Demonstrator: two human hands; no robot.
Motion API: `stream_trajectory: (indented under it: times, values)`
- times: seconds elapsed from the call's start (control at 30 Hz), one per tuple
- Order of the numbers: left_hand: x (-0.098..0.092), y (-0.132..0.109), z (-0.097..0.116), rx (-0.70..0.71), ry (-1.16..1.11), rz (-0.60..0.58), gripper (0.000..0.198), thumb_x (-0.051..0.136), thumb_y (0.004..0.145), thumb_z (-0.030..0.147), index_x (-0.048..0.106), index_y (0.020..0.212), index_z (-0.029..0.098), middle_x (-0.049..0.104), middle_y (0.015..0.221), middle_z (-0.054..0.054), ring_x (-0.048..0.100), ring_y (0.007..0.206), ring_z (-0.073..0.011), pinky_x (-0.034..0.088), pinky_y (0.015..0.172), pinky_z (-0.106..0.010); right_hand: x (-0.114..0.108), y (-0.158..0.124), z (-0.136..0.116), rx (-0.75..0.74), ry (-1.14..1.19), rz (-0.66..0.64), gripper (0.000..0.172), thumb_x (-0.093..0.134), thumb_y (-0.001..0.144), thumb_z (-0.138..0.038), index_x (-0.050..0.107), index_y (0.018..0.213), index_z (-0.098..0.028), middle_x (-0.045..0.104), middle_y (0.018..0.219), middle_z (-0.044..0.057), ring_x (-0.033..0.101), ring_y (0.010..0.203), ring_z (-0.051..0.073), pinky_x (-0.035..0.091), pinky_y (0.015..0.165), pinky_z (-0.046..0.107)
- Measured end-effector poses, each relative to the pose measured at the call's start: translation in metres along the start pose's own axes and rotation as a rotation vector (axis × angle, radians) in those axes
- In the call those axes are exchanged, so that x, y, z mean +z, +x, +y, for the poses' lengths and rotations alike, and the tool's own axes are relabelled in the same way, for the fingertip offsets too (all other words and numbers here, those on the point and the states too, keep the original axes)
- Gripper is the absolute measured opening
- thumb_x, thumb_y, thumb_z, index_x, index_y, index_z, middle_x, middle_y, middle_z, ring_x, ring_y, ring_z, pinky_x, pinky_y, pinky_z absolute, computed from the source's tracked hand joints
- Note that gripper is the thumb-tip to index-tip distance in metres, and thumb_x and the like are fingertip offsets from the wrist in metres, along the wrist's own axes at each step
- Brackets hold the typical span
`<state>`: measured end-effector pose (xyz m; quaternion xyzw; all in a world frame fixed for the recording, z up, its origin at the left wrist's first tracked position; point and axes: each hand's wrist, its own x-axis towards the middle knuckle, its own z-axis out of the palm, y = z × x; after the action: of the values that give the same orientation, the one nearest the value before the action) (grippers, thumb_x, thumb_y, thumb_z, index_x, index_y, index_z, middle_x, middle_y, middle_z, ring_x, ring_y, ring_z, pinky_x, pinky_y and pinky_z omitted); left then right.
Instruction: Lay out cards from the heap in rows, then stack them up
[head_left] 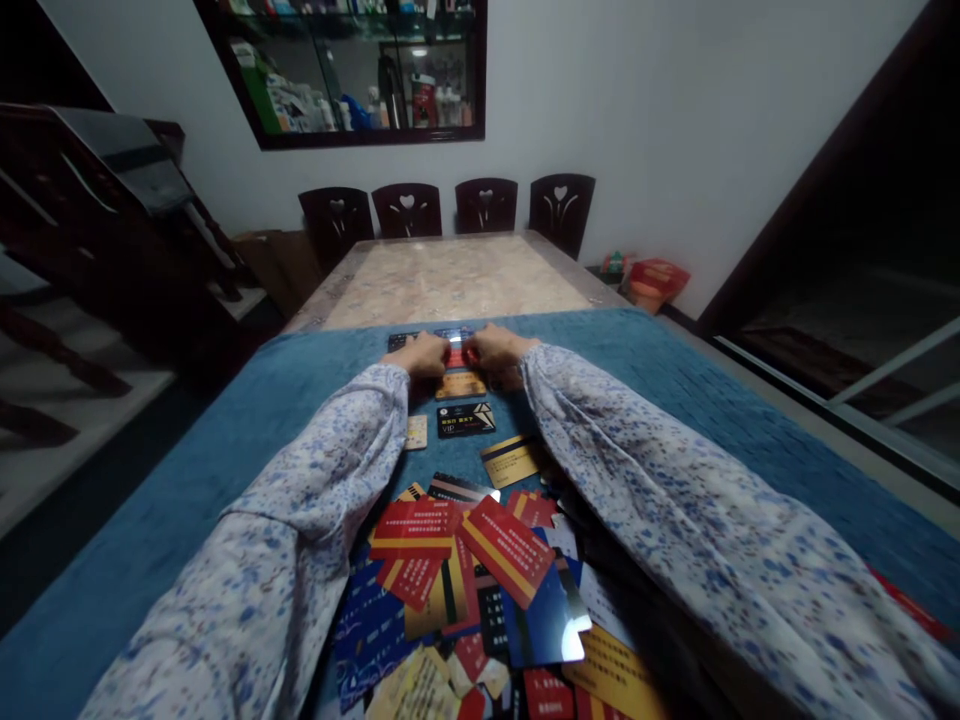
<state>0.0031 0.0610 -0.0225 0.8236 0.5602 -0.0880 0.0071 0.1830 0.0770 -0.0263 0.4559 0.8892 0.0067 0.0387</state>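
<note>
Far out on the blue cloth, my left hand (422, 356) and my right hand (498, 350) have their fingers closed at opposite sides of a red card (456, 355). A blue card (448, 332) lies just beyond it, and an orange-gold card (460, 386) lies on the near side. Part of a dark card (397, 341) shows beside my left hand. Closer to me lie a black VIP card (466, 420), a cream card (417, 432) partly hidden by my left sleeve, and a tilted gold card (511, 461).
Between my forearms spreads a loose pile of overlapping cards, with red cards (416, 528) on top and a blue card (544, 625) among them. The blue cloth (300, 400) covers the near part of a stone-topped table (450, 275). Dark chairs (409, 210) stand at its far end.
</note>
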Motion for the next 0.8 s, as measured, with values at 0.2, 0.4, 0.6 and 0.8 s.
stream_trajectory:
  times: [0.2,0.4,0.6,0.8]
  values:
    - [0.0,0.0,0.0,-0.001,-0.006,0.01,0.037,0.066,0.072,0.018,0.071,0.108,0.022,0.07,0.112,-0.014,0.056,0.123,-0.0377,0.045,0.106,-0.053,-0.007,-0.005,-0.004,-0.004,-0.022,0.019,0.039,0.063,0.089,-0.032,0.073,0.127,-0.025,0.073,0.125,0.012,0.063,0.117,0.031,0.049,0.09,0.033]
    - [0.0,-0.007,0.004,0.002,-0.012,0.035,0.04,0.062,0.074,0.018,0.07,0.113,0.021,0.07,0.113,-0.014,0.055,0.123,-0.0382,0.044,0.104,-0.055,-0.009,-0.016,0.002,-0.032,-0.053,0.081,0.047,0.06,0.093,-0.036,0.065,0.139,-0.026,0.065,0.138,0.012,0.056,0.125,0.033,0.043,0.093,0.038]
    - [-0.003,-0.022,0.008,0.012,0.018,0.114,0.038,0.059,0.078,0.019,0.07,0.114,0.018,0.065,0.128,-0.018,0.046,0.132,-0.0392,0.041,0.106,-0.055,-0.011,-0.04,0.011,-0.083,-0.048,0.13,0.043,0.065,0.092,-0.033,0.068,0.134,-0.024,0.067,0.132,0.013,0.053,0.123,0.032,0.04,0.089,0.037]
    - [-0.008,-0.046,0.016,0.066,0.024,0.203,0.044,0.058,0.083,0.019,0.066,0.126,0.017,0.061,0.137,-0.018,0.041,0.138,-0.0379,0.037,0.109,-0.053,-0.011,-0.074,0.011,-0.069,-0.028,0.191,0.037,0.062,0.094,-0.027,0.069,0.131,-0.023,0.069,0.127,0.012,0.052,0.12,0.031,0.037,0.088,0.036]
